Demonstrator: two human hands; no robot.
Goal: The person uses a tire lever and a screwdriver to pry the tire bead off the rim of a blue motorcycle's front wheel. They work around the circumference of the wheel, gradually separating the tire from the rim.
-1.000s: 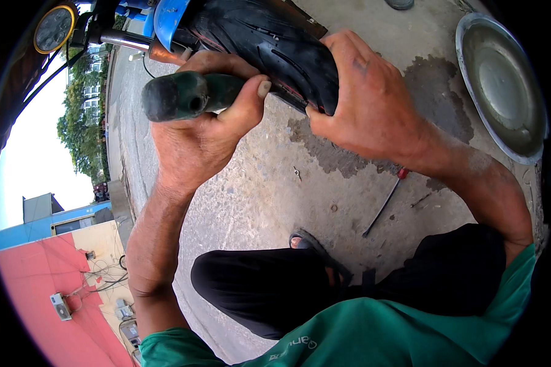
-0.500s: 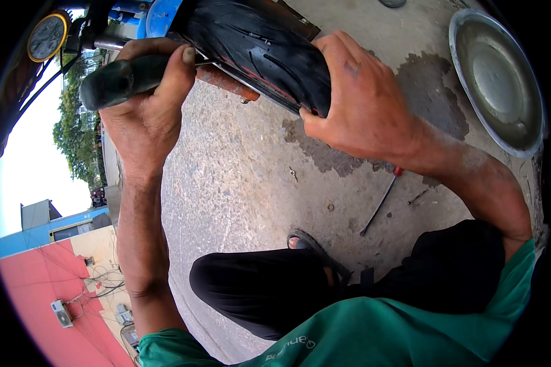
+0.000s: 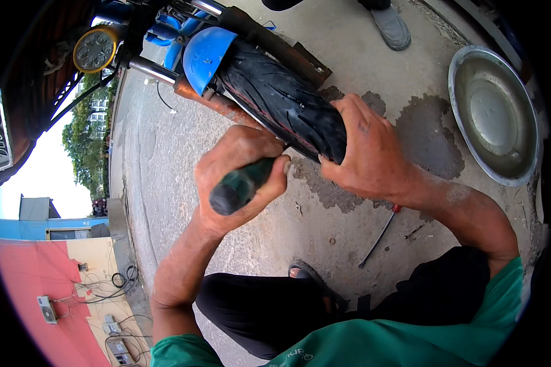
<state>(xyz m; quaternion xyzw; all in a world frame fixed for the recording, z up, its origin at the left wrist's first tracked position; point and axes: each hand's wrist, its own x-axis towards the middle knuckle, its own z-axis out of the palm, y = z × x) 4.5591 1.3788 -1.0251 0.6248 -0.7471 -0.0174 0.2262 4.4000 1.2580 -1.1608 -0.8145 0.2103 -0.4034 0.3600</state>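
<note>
A: What's changed?

B: Left hand (image 3: 236, 150), mainly. Half a second ago it's well off left, by the orange fork leg (image 3: 217, 107); now it's at the near edge of the tire (image 3: 278, 88), close to the right hand (image 3: 373, 156). View's shifted too: more of the blue fender (image 3: 208, 55) shows.

A: Grip states?

B: Left is clamped round the dark green handle (image 3: 242, 183), thumb along it. Right is wrapped over the tire's lower end, thumb on its side, same hold as before. Hands are apart, just beside each other.

A: Tool type?

B: Can't tell. A bit of thin shaft shows past the left thumb, by the tire's edge; the tip's contact is hidden.

A: And for the work?

B: My read: tool's returned to the edge near the steadying hand, so effort sits there, not up by the fender. Tire's still mounted, upper middle of view, fender over its upper end.

A: Anything else?

B: Red-handled screwdriver (image 3: 381, 234) on the concrete (image 3: 349, 214), untouched. Metal basin (image 3: 468, 92) at right, well apart from both hands.
</note>
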